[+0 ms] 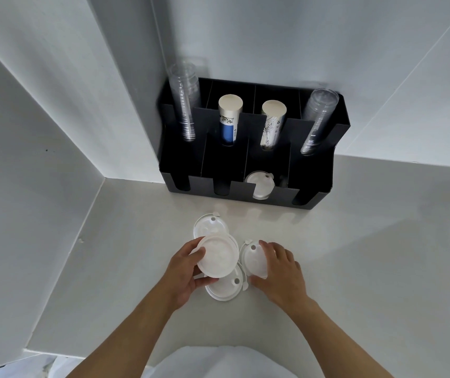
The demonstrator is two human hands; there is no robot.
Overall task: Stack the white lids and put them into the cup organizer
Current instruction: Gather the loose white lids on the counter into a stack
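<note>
Several white round lids lie on the white counter in front of me. My left hand (185, 274) grips one lid (218, 256), lifted and tilted above the others. My right hand (278, 271) closes on a second lid (253, 259) at its right edge. A third lid (210, 226) lies flat behind the left one. Another lid (228, 289) rests beneath, between my hands. The black cup organizer (311, 184) stands against the wall, with white lids (260, 185) in a front slot.
The organizer's back slots hold two clear cup stacks (184, 102) (317, 118) and two paper cup stacks (229, 118) (271, 124). White walls close in at the left and behind. The counter's front edge is near my body.
</note>
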